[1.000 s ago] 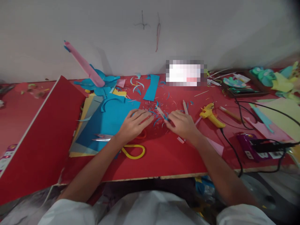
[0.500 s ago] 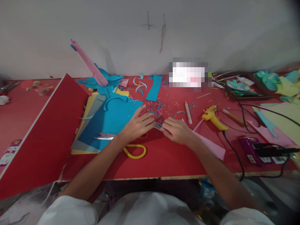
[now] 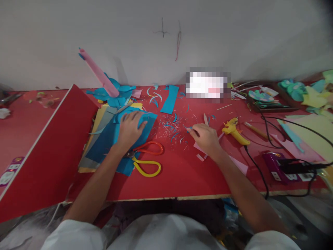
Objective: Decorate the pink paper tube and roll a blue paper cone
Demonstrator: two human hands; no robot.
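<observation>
My left hand point(image 3: 131, 128) is over the blue paper sheets point(image 3: 104, 147), its fingers spread and bent, apparently touching the paper. A curved blue paper strip lies partly under it. My right hand point(image 3: 206, 139) hovers low over the table with thumb and forefinger pinched; a small blue paper scrap point(image 3: 189, 130) shows at the tips. Fine blue and white paper clippings point(image 3: 170, 125) are scattered between the hands. Close to my left wrist lie scissors point(image 3: 149, 168) with one yellow and one red handle, blades partly hidden by the arm. A pale stick-like piece point(image 3: 205, 119) shows behind my right hand.
On the right are a yellow glue gun point(image 3: 235, 131) with a black cord, a purple box point(image 3: 277, 168) and a dark tray point(image 3: 275, 108). Back left stands a pink paper tube point(image 3: 99, 73) on blue petals. A red board point(image 3: 52, 149) tilts up at left.
My hands have come apart. The left moved left onto the blue sheets and the right moved slightly right. The scissors' red handle, mostly hidden before, now shows.
</observation>
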